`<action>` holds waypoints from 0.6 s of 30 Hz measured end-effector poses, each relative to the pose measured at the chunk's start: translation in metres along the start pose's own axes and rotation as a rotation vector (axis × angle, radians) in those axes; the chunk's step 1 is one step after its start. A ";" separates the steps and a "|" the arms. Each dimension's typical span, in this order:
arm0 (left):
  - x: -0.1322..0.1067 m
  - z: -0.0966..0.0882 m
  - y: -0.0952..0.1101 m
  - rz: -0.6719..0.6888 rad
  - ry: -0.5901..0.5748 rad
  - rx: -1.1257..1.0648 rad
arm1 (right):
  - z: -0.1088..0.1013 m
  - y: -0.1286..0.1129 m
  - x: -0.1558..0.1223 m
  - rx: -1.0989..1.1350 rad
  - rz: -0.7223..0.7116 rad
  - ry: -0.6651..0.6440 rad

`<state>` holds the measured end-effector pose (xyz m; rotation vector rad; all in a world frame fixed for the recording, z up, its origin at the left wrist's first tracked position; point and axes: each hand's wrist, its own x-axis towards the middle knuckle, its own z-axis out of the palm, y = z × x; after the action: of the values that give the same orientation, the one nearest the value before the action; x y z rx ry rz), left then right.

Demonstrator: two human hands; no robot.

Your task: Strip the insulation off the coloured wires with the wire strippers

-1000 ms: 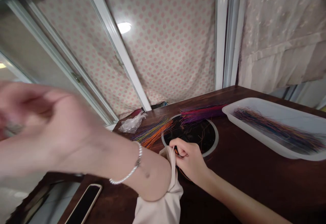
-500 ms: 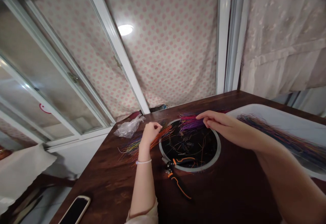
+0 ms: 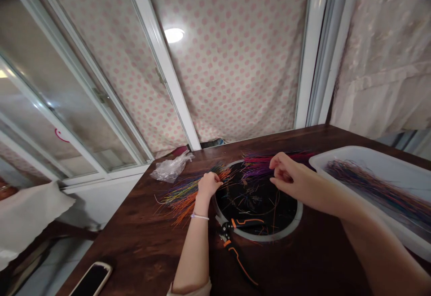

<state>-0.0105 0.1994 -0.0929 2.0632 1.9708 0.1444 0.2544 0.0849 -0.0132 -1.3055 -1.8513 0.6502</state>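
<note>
The right hand (image 3: pixel 288 178) is curled, thumb and forefinger pinched together. Whether a strand sits between them is too fine to tell. It hovers at the purple strands (image 3: pixel 256 166), which lie just beyond its fingertips, their long axis running across the desk (image 3: pixel 323 251) parallel to its far edge, from the far rim of the round black plate (image 3: pixel 292 229) toward the white tray (image 3: pixel 365 156) at the right edge. This hand is the nearer one to that bundle. The left hand (image 3: pixel 209 183), with a bead bracelet (image 3: pixel 200 216) at the wrist, is closed in a loose fist on the inner ends of the orange strands (image 3: pixel 182 201), which fan away from it toward the left edge. Orange-handled pliers (image 3: pixel 235 238) lie across the plate's near rim, between the two forearms and apart from both hands.
</note>
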 end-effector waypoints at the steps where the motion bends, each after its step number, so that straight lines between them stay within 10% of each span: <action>1: 0.000 0.002 0.001 -0.002 -0.003 0.011 | 0.003 0.001 0.002 0.024 -0.013 -0.010; 8: -0.004 0.003 0.009 -0.017 0.043 0.025 | 0.011 0.007 0.011 0.231 -0.088 -0.124; 18: -0.071 -0.068 0.052 0.248 0.334 -0.305 | 0.019 -0.012 0.005 0.453 -0.038 -0.114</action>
<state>0.0166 0.1367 -0.0048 2.1704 1.7145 0.8350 0.2316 0.0856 -0.0136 -0.9493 -1.6809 1.0692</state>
